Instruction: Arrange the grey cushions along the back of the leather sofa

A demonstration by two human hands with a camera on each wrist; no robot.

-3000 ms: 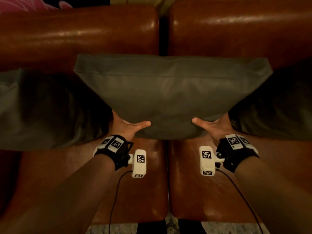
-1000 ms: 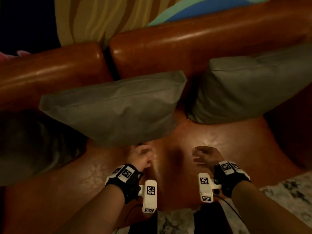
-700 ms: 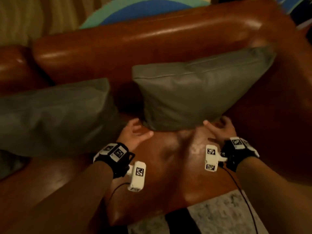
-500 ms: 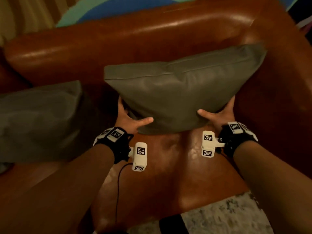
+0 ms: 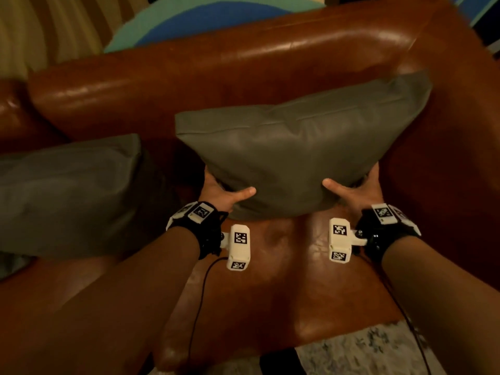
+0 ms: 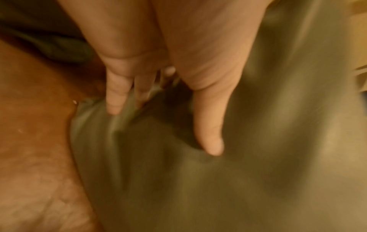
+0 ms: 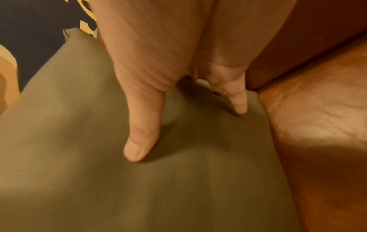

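Observation:
A grey cushion leans against the brown leather sofa back at the sofa's right end. My left hand grips its lower left corner, thumb on the front face and fingers behind. My right hand grips the lower right corner the same way. In the left wrist view, blurred, the left hand pinches the grey cushion. In the right wrist view my right hand pinches the grey cushion beside the sofa's arm. A second grey cushion leans against the back to the left.
The sofa's right arm rises close beside the held cushion. The seat lies bare in front of it. A patterned rug shows below the seat edge. A blue and teal object lies behind the sofa back.
My hands let go of the middle cushion, moved right and took hold of the right cushion's lower corners. In the last half second the grip holds and the cushion barely shifts.

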